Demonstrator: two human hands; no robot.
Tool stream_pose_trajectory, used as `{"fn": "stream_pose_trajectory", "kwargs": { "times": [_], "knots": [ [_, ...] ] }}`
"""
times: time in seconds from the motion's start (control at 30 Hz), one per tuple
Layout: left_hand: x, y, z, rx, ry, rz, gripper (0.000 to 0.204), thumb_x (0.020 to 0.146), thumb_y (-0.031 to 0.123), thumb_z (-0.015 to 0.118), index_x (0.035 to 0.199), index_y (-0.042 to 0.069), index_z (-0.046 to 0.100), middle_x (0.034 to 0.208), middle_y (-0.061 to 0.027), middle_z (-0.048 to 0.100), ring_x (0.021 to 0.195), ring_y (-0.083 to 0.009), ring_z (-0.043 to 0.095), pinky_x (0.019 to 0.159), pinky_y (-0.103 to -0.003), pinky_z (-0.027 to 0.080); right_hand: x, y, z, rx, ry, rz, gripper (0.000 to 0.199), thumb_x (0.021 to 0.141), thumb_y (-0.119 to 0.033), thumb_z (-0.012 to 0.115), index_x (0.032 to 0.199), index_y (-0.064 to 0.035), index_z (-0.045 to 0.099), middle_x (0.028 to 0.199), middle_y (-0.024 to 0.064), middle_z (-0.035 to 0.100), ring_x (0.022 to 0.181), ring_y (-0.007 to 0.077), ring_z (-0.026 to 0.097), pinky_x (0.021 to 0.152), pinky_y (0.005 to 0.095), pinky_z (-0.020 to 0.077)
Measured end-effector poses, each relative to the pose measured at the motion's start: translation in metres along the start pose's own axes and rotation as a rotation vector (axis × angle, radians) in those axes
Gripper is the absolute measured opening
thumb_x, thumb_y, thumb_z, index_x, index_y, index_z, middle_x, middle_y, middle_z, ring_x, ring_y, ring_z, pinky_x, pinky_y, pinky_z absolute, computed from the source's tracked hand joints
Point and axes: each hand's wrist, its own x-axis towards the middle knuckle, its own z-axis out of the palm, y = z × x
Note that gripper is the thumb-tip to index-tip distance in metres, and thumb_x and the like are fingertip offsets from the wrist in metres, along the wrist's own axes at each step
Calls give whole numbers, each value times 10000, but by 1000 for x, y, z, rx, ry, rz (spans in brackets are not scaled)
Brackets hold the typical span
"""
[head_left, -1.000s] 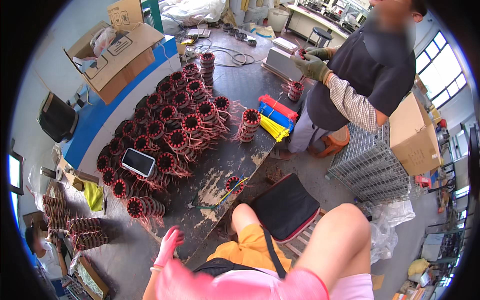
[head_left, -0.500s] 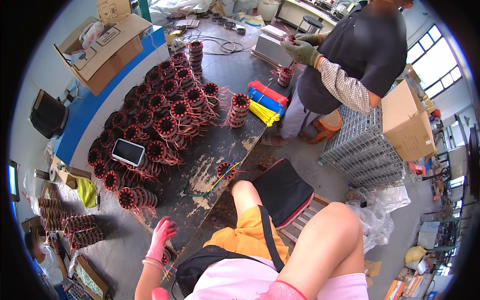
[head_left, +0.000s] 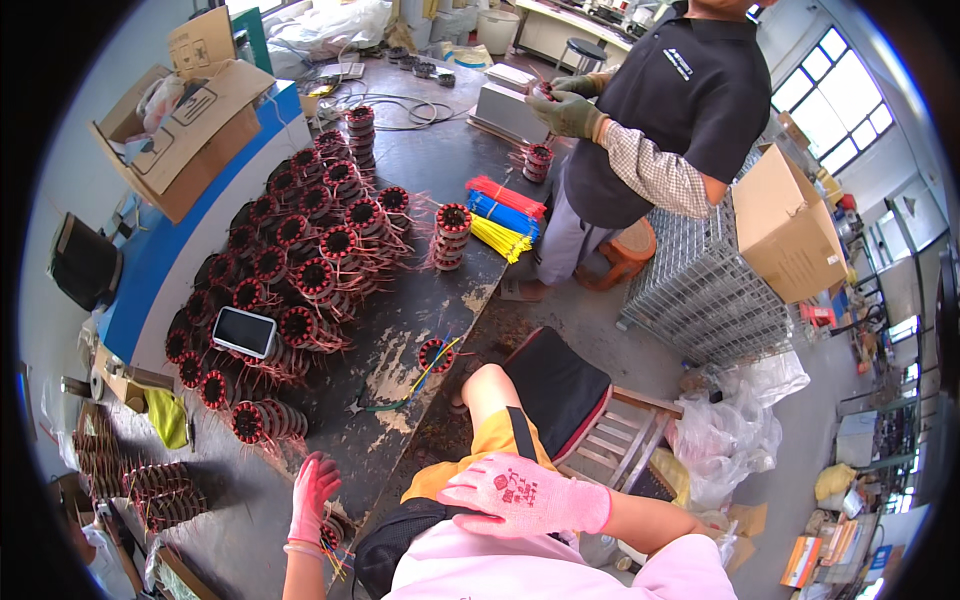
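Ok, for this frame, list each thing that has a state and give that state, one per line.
left hand: pink-gloved, palm down on the worktable edge, over a wound stator with coloured leads.
right hand: pink-gloved, flat on the lap, holding nothing.
lone stator: lying alone near the table edge, wires trailing.
phone: lying on the stator pile, screen lit.
cardboard box: open.
co-worker's gloved hands: holding a small part.
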Motion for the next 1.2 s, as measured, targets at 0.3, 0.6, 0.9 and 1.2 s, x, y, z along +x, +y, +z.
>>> {"fn": "stream_pose_trajectory", "kwargs": {
  "times": [0.3, 0.6, 0.9, 1.2],
  "knots": [
    [0, -3, 6, 12, -74, -35, 433, 1044, 308, 564, 1423, 112, 491, 1171, -132, 678, 957, -240, 691, 787, -383, 605, -16, 24, 13, 11, -7, 202, 419, 984, -371, 583, 1250, -50, 627, 1150, 142, 677, 1094, 301, 637, 969, 395, 487],
    [1, -15, -43, 53, 126, -17, 432, 1042, 325, 564, 1417, 126, 483, 1140, -136, 671, 916, -250, 674, 727, -368, 586, 2, 40, 4, -59, -41, 102, 402, 989, -398, 554, 1184, -53, 621, 1095, 130, 659, 1027, 287, 641, 900, 399, 494],
    [21, -52, -42, -39, 202, 148, 387, 1057, 343, 522, 1377, 126, 501, 1148, -119, 683, 907, -238, 675, 734, -354, 563, 42, 78, -33, -216, -39, -71, 385, 980, -405, 558, 1153, -72, 639, 1043, 104, 666, 979, 275, 657, 834, 405, 513],
    [84, -61, 117, 278, 468, 453, 553, 955, 296, 660, 1403, 15, 499, 1189, -67, 652, 1069, -159, 605, 931, -321, 496, 126, 209, -101, -195, -295, -375, 308, 965, -355, 577, 1084, -82, 657, 950, 127, 700, 898, 322, 689, 752, 431, 561]
  ]
}}
